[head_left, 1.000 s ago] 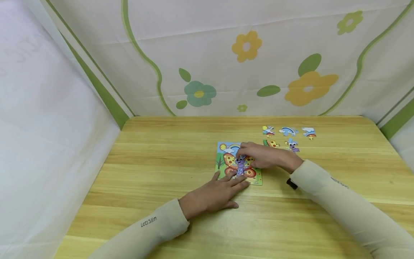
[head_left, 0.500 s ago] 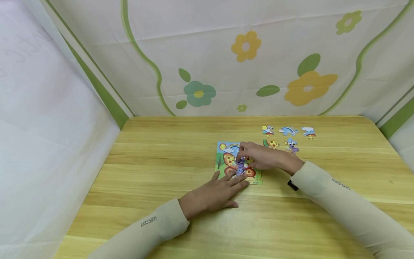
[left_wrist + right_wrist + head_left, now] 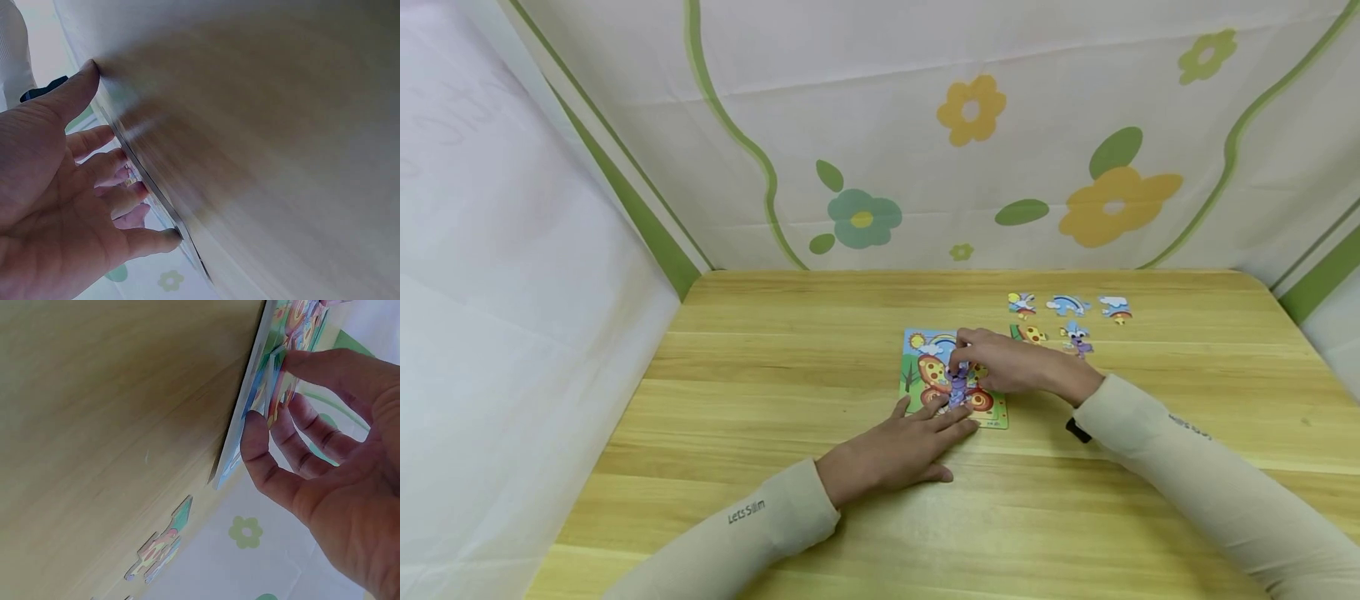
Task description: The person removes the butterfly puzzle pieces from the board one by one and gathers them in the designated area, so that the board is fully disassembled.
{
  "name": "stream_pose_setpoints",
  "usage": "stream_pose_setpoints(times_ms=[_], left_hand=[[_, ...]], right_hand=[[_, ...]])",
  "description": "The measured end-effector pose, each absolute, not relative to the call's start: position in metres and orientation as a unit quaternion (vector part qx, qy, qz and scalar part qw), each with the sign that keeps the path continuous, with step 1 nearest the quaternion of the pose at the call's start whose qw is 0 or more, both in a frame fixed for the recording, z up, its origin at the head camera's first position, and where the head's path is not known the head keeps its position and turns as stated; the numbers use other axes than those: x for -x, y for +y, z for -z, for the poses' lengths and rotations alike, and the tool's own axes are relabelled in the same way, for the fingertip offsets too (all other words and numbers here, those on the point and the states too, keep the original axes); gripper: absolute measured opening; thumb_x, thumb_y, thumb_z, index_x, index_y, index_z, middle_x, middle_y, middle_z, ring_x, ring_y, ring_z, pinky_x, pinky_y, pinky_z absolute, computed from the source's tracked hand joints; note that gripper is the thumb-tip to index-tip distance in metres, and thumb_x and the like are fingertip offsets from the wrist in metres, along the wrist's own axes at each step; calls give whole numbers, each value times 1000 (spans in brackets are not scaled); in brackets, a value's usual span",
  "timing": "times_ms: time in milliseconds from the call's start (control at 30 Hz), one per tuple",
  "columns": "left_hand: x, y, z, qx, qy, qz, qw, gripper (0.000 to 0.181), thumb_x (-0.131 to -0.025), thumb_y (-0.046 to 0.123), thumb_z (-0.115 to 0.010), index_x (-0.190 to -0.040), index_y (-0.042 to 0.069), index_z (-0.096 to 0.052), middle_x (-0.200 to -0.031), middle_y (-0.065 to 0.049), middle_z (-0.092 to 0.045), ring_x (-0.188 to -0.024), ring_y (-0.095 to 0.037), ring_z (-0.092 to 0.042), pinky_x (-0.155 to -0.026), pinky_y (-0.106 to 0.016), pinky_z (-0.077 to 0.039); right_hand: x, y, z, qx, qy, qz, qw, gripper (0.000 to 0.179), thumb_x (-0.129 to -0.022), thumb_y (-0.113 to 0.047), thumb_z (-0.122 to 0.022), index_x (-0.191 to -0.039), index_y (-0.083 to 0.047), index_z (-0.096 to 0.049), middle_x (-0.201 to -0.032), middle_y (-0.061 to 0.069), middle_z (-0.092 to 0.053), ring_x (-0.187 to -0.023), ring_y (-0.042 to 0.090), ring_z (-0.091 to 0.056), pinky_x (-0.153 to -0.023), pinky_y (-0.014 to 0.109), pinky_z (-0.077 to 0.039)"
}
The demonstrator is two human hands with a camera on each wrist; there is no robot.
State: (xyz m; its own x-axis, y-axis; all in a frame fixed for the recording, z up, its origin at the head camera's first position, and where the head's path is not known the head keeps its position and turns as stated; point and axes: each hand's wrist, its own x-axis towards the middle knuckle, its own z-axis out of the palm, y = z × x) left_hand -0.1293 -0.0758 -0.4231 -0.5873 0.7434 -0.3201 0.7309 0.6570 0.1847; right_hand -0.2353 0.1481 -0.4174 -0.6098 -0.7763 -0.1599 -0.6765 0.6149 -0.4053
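A square butterfly puzzle board [image 3: 912, 385] lies flat on the table in the head view. Over its right part, my right hand [image 3: 1021, 362] pinches a puzzle piece [image 3: 278, 381] between thumb and fingers. In the right wrist view this piece stands tilted against the board's face, showing green and red; the head view hides it behind the fingers. My left hand [image 3: 895, 448] rests on the board's lower edge with fingers spread and fairly straight. Its thumb lies off the board, on the table. From the left wrist, the fingertips of the hand [image 3: 69, 206] touch the board's thin edge [image 3: 152, 179].
Several loose puzzle pieces lie beyond the right hand: a sun piece [image 3: 1022, 304], a rainbow piece [image 3: 1068, 305], a cloud piece [image 3: 1116, 307], a spotted yellow wing piece [image 3: 1032, 334] and a purple piece [image 3: 1077, 340]. A flower-printed cloth [image 3: 925, 192] stands behind the table's far edge.
The right hand's fingers shift only very slightly over the board, still with the puzzle piece. The left hand and the loose pieces stay where they were.
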Motion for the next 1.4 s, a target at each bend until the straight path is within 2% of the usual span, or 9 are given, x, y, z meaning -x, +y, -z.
stream_pose_setpoints(times_ms=[400, 700, 933, 1167, 1400], left_hand=[[129, -75, 422, -409, 893, -13, 189, 72, -107, 48, -54, -169, 27, -23, -177, 5, -16, -163, -27, -20, -121, -66, -33], [129, -76, 423, -414, 892, -18, 183, 73, -107, 48, -53, -169, 26, -23, -177, 5, -16, -163, -28, -19, -121, -66, -33], [129, -76, 424, -414, 891, -22, 184, 73, -107, 48, -53, -169, 25, -23, -177, 4, -16, -163, -28, -19, -121, -67, -33], [128, -76, 422, -411, 892, -26, 188, 72, -107, 47, -53, -169, 25, -23, -177, 4, -16, -164, -28, -17, -121, -67, -32], [128, -76, 424, -411, 892, -24, 187, 72, -107, 47, -53, -169, 26, -22, -177, 4, -15, -164, -28, -17, -121, -67, -32]], right_hand=[[237, 159, 409, 419, 888, 156, 111, 32, -90, 3, -77, -116, -15, -73, -118, 7, -61, -105, 24, -59, -88, 44, -54], [237, 187, 408, 402, 898, 161, 84, 34, -88, 9, -74, -113, -13, -74, -118, 9, -63, -103, 25, -61, -84, 44, -54], [238, 221, 405, 378, 907, 170, 70, 33, -88, 9, -75, -114, -11, -75, -117, 8, -62, -104, 25, -63, -86, 45, -56], [242, 263, 404, 335, 925, 169, 68, 34, -88, 10, -71, -114, -11, -76, -116, 7, -63, -100, 21, -63, -81, 40, -55], [250, 303, 410, 299, 938, 162, 73, 35, -85, 12, -71, -115, -6, -75, -115, 15, -63, -100, 28, -67, -81, 44, -57]])
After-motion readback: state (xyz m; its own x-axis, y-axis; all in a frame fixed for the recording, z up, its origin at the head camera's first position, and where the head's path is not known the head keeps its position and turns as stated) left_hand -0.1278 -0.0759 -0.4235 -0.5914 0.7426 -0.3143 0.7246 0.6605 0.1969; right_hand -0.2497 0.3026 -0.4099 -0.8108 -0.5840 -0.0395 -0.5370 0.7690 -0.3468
